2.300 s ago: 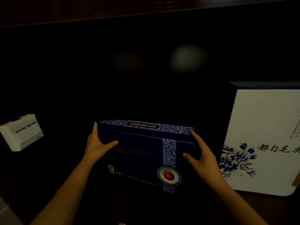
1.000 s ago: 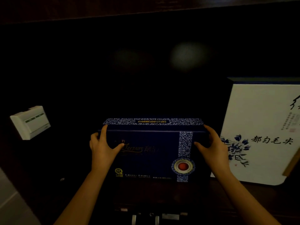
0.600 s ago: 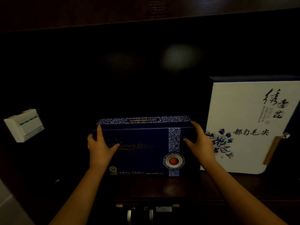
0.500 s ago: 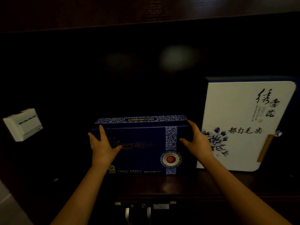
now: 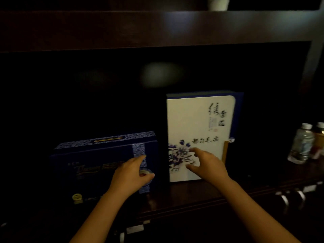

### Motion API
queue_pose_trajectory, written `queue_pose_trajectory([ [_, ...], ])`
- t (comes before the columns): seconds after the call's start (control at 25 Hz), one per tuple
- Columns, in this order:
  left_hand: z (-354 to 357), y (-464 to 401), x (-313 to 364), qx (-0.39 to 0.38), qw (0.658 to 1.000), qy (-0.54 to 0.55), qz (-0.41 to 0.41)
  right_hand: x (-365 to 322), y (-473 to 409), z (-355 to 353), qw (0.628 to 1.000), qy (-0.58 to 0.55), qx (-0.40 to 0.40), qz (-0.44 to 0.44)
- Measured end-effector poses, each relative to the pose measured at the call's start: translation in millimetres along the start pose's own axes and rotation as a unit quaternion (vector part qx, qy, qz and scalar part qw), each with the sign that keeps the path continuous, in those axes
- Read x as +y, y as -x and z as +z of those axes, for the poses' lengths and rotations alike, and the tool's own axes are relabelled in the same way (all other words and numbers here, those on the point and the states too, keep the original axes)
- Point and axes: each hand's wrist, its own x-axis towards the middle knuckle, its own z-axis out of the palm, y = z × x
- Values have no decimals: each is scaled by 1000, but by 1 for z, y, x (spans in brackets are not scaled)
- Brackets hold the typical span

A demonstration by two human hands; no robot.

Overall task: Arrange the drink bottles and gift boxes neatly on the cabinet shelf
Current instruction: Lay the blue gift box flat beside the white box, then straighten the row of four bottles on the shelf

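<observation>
dark blue gift box (image 5: 98, 165) lower left, standing on dark wooden shelf (image 5: 184, 193) | left hand (image 5: 130, 174) before its right end, fingers loosely spread, holding nothing | right hand (image 5: 208, 164) open before white floral gift box (image 5: 200, 123), contact unclear | water bottle (image 5: 301, 143) far right | room dim

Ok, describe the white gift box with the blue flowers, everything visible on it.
The white gift box stands upright on the dark wooden shelf, taller than wide, to the right of the lower dark blue box, with a narrow gap between them. Its front is smooth white with rounded right corners, black calligraphy, a small stamp and a blue flower painting at lower left. A dark blue casing shows along its top and right side, where a tan strip-like clasp hangs. The right hand hovers before the flowers; contact is unclear.
</observation>
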Motion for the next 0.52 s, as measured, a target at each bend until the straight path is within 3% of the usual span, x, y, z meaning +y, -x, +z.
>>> queue_pose_trajectory([
  [0.2, 56, -3, 118, -60, 996, 14, 57, 100, 71, -68, 995, 47, 65, 55],
  [0.52, 169, 15, 336, -98, 982, 114, 116, 277, 178, -194, 988, 90, 59, 109],
])
